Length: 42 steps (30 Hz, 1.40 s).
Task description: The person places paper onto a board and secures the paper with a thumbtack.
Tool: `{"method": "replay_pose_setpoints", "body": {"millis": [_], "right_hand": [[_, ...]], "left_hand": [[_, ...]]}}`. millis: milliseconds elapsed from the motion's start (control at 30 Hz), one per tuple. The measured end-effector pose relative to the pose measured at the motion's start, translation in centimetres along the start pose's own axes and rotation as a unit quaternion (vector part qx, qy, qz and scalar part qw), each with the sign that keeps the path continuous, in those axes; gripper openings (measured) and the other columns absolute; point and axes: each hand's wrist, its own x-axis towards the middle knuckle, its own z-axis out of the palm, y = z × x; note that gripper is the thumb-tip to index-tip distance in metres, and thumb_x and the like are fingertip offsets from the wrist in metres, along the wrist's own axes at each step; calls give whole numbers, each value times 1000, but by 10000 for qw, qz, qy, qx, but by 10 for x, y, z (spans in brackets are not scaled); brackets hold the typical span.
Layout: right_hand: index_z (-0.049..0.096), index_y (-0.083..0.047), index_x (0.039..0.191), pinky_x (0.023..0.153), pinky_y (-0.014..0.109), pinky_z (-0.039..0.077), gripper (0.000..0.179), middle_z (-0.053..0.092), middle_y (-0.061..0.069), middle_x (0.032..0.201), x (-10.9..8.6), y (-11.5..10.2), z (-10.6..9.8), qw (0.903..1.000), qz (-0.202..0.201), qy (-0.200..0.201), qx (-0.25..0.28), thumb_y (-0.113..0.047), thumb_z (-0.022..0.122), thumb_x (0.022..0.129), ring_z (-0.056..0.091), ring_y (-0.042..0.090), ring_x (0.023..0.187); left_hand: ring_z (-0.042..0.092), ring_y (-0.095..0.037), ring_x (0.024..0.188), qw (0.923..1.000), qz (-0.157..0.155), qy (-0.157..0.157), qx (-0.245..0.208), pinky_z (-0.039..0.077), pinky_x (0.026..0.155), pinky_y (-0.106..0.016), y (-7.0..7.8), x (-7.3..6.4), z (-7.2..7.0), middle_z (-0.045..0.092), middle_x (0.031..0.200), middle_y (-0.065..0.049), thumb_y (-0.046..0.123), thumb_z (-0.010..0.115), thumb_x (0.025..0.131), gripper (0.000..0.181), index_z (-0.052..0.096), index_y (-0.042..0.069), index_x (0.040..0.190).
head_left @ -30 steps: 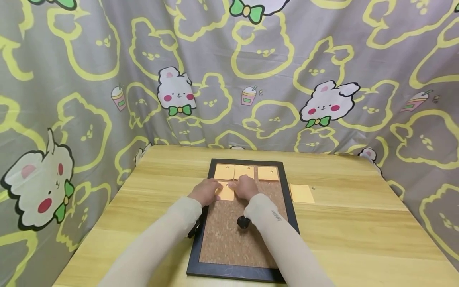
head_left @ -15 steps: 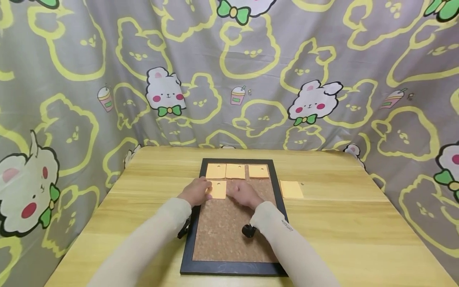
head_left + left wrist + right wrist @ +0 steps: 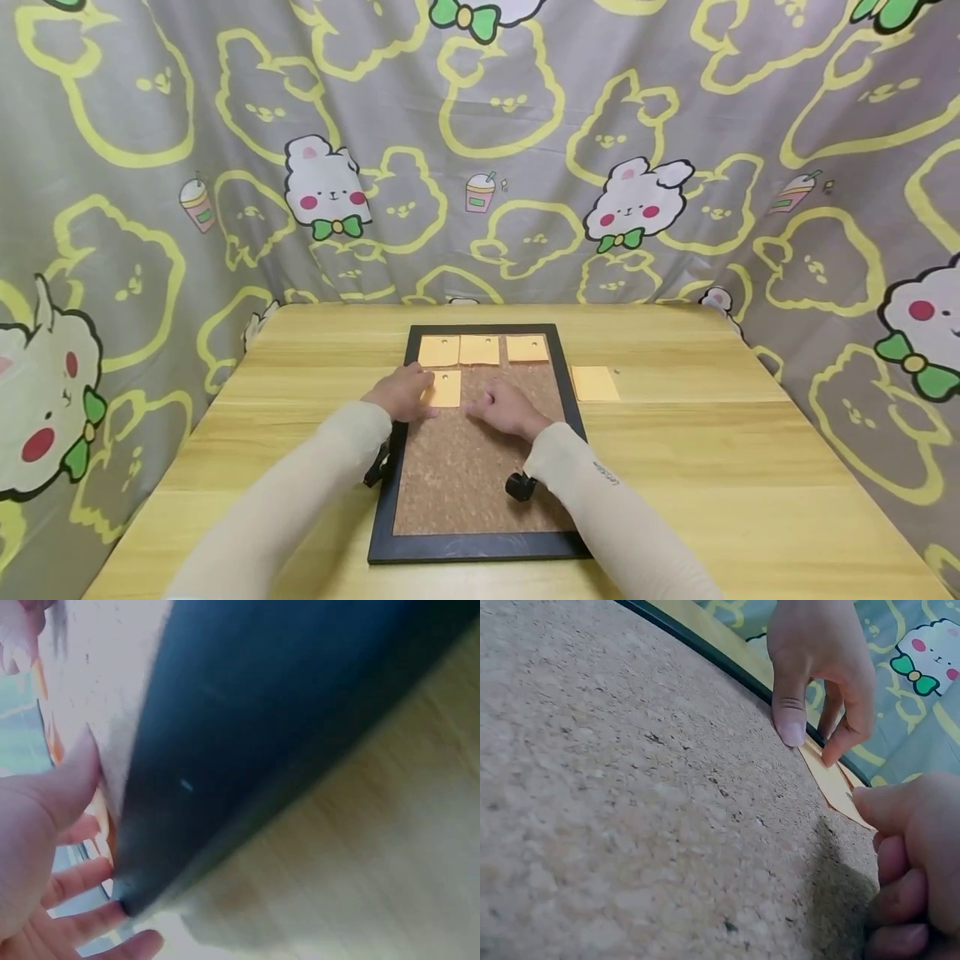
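A black-framed cork board [image 3: 480,483] lies flat on the table. Three orange paper notes, the left one [image 3: 438,353], the middle one [image 3: 480,352] and the right one [image 3: 527,352], line its top, each with a small pin. A fourth pinned note [image 3: 450,392] sits below the left one. My left hand [image 3: 401,393] rests at this note's left side, fingers spread and lightly bent, as the left wrist view of that hand [image 3: 45,847] shows. Close to the note's right edge, my right hand [image 3: 922,855] has its fingers curled, thumb stretched out, nothing visible in it.
To the board's right lie a loose orange note or stack of notes [image 3: 595,383] and a small pin [image 3: 617,372]. A patterned curtain [image 3: 525,167] hangs behind and beside the wooden table [image 3: 712,467]. Each wrist wears a black camera [image 3: 520,486].
My right hand has drawn back from the pin on the lower note and moved slightly right. My left hand stays at the note's left edge. The whole view has shifted a little.
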Motion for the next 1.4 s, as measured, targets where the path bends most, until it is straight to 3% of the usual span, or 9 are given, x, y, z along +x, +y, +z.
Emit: {"method": "replay_pose_setpoints", "body": {"millis": [233, 433, 667, 933, 1100, 1400], "right_hand": [[52, -11, 69, 55, 27, 38, 32, 50, -1, 65, -5, 4, -12, 9998, 17, 213, 36, -27, 67, 92, 46, 14, 59], [57, -11, 72, 49, 26, 37, 27, 53, -1, 62, -8, 10, -23, 9990, -20, 315, -318, -24, 65, 94, 48, 13, 54], [59, -10, 80, 49, 27, 41, 19, 56, 0, 67, -12, 9, -47, 9960, -174, 724, -499, -21, 66, 93, 51, 13, 55], [60, -6, 91, 58, 29, 46, 14, 59, 2, 79, -16, 20, -87, 9894, -117, 1308, -615, -18, 67, 92, 55, 16, 68], [60, -7, 92, 58, 29, 47, 14, 61, 3, 83, -21, 32, -108, 9873, 29, 1419, -714, -20, 65, 94, 58, 16, 70], [62, -6, 91, 65, 34, 48, 12, 62, 4, 84, -32, 57, -133, 9841, 137, 1614, -731, -18, 65, 94, 58, 18, 75]], "left_hand": [[60, -24, 95, 9992, 372, 171, -4, 51, 79, -43, 19, 13, -4, 62, 106, -7, 36, 77, 83, 39, 65, 11, 111], [58, -17, 85, 9967, 755, 218, -208, 50, 73, -37, 43, 25, -1, 61, 94, 0, 33, 74, 87, 29, 63, 13, 105], [55, -13, 77, 9934, 1081, 372, 1, 49, 68, -34, 67, 40, 0, 60, 87, 3, 31, 73, 88, 24, 65, 13, 103], [55, -11, 69, 9927, 1177, 170, -180, 47, 61, -31, 92, 55, -2, 59, 80, 4, 32, 72, 89, 21, 64, 13, 96], [58, -11, 70, 9902, 1382, 204, -37, 49, 61, -32, 107, 64, -3, 62, 83, 3, 35, 71, 89, 23, 64, 14, 96], [59, -10, 72, 9865, 1615, -35, -270, 49, 62, -30, 136, 76, -8, 63, 87, 4, 34, 68, 92, 20, 65, 16, 101]]}}
